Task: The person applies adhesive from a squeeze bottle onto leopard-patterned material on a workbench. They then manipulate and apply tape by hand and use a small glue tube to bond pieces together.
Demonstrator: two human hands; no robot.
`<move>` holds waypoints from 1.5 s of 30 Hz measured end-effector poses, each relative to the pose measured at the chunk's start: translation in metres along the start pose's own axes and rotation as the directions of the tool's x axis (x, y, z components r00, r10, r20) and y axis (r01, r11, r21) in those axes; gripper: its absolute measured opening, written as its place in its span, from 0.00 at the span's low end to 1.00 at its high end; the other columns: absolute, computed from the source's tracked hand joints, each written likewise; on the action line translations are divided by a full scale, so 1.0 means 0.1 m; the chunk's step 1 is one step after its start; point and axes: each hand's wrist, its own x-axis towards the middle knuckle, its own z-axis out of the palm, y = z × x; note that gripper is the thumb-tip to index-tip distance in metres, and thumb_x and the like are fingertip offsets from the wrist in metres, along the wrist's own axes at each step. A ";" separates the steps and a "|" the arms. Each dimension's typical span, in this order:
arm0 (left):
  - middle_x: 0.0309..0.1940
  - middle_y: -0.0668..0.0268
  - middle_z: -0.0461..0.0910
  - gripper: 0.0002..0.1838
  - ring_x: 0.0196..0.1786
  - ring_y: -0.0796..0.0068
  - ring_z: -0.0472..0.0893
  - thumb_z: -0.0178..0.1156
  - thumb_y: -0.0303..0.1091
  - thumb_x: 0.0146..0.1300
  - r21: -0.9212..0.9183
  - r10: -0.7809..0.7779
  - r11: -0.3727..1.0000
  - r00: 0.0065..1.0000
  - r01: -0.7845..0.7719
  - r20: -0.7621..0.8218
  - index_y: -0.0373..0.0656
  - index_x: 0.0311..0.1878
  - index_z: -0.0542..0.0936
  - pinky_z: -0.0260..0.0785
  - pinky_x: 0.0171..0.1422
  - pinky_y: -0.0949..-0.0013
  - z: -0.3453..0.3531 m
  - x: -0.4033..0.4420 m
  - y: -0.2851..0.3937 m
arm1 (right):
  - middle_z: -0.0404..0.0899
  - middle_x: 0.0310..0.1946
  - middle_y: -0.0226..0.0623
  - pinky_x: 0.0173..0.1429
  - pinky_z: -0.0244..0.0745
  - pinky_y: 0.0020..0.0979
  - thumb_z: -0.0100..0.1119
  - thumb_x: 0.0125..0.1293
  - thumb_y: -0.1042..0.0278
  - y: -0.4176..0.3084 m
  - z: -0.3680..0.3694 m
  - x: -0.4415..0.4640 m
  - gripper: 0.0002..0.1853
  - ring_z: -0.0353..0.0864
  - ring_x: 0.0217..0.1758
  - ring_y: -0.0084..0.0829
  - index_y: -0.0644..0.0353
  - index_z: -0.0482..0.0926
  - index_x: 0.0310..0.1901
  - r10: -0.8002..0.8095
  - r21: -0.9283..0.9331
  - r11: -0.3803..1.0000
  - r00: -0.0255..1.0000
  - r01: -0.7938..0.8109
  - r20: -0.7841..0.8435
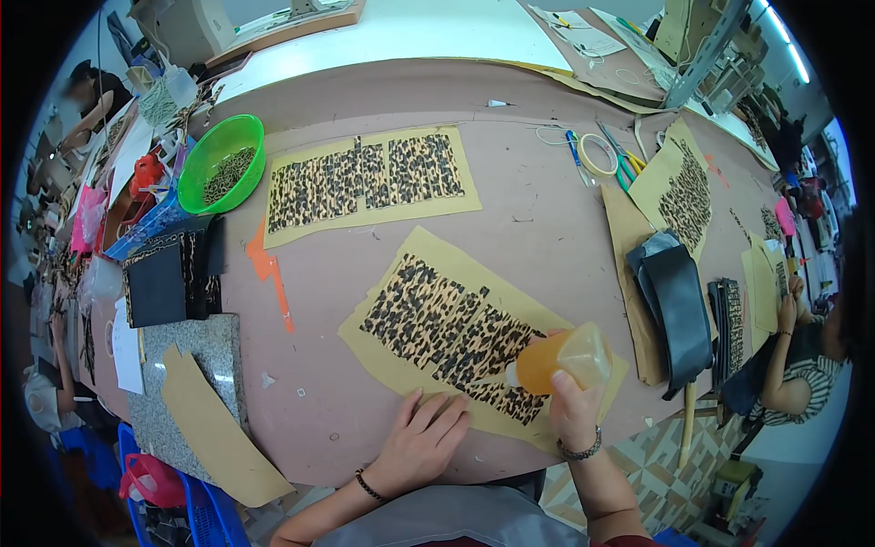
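Note:
My right hand point(574, 406) is wrapped round a squeeze bottle point(561, 358) of amber liquid, probably glue. The bottle is tilted, its white nozzle pointing left, low over a leopard-print piece point(447, 333). That piece lies on a yellowish paper sheet point(415, 246) in front of me. Fingers spread, my left hand point(428, 439) rests flat on the sheet's near edge, just below the print. Farther back, a second paper sheet point(374, 228) carries more leopard-print pieces point(365, 178).
A green bowl point(196, 196) of small brown bits stands at the back left. Black folded pieces point(173, 273) and a stone slab point(228, 356) lie left. Right are a tape roll point(598, 155), scissors point(624, 169) and a black stack point(670, 301). Another person point(793, 374) works at far right.

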 end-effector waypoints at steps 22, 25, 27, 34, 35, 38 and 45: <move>0.57 0.62 0.74 0.15 0.58 0.62 0.72 0.56 0.31 0.57 0.019 0.013 1.000 1.000 -0.013 0.010 0.42 0.48 0.77 0.59 0.67 0.49 0.01 0.00 0.00 | 0.73 0.55 0.44 0.62 0.71 0.41 0.61 0.63 0.68 -0.03 -0.36 0.51 0.28 0.77 0.57 0.39 0.66 0.64 0.63 -0.254 -0.165 0.960 0.951 0.225 -0.178; 0.57 0.62 0.75 0.15 0.58 0.62 0.72 0.56 0.31 0.57 0.019 0.016 1.000 1.000 -0.016 0.007 0.42 0.48 0.77 0.59 0.67 0.49 0.02 -0.01 0.00 | 0.73 0.57 0.44 0.62 0.72 0.40 0.59 0.65 0.70 -0.07 -0.39 0.55 0.28 0.77 0.59 0.40 0.65 0.63 0.64 -0.302 -0.194 0.945 0.931 0.265 -0.203; 0.56 0.61 0.75 0.14 0.58 0.62 0.72 0.56 0.31 0.57 0.020 0.016 1.000 1.000 -0.016 0.007 0.42 0.48 0.78 0.59 0.67 0.49 0.02 0.00 0.00 | 0.73 0.58 0.45 0.62 0.73 0.40 0.58 0.66 0.69 -0.13 -0.41 0.58 0.27 0.76 0.59 0.40 0.65 0.63 0.64 -0.317 -0.142 0.947 0.918 0.290 -0.237; 0.56 0.60 0.75 0.13 0.59 0.62 0.73 0.55 0.31 0.58 0.013 0.028 1.000 1.000 -0.028 -0.014 0.41 0.46 0.79 0.62 0.66 0.51 0.04 -0.03 0.00 | 0.72 0.59 0.46 0.62 0.74 0.40 0.56 0.69 0.65 -0.29 -0.49 0.55 0.26 0.76 0.59 0.40 0.65 0.62 0.65 -0.228 0.115 0.956 0.932 0.268 -0.281; 0.56 0.60 0.75 0.13 0.59 0.62 0.73 0.55 0.31 0.58 0.013 0.029 1.000 1.000 -0.029 -0.013 0.41 0.46 0.79 0.62 0.66 0.51 0.04 -0.03 0.00 | 0.72 0.59 0.46 0.62 0.74 0.40 0.56 0.68 0.65 -0.25 -0.52 0.53 0.27 0.77 0.58 0.40 0.65 0.62 0.65 -0.206 0.073 0.970 0.940 0.234 -0.272; 0.56 0.63 0.76 0.13 0.59 0.63 0.73 0.58 0.29 0.57 -0.031 0.057 0.998 0.998 -0.058 -0.014 0.44 0.46 0.79 0.62 0.66 0.54 0.05 -0.03 0.03 | 0.73 0.58 0.45 0.61 0.74 0.40 0.58 0.67 0.67 -0.16 -0.47 0.47 0.26 0.77 0.57 0.39 0.66 0.63 0.64 -0.169 0.025 0.983 0.956 0.180 -0.240; 0.57 0.62 0.76 0.14 0.59 0.64 0.74 0.55 0.29 0.58 -0.038 0.044 0.998 0.999 -0.044 0.004 0.43 0.48 0.78 0.63 0.66 0.56 0.06 0.00 0.06 | 0.74 0.54 0.42 0.60 0.74 0.38 0.59 0.66 0.69 -0.10 -0.46 0.50 0.25 0.77 0.56 0.37 0.67 0.65 0.61 -0.176 -0.035 0.984 0.956 0.172 -0.234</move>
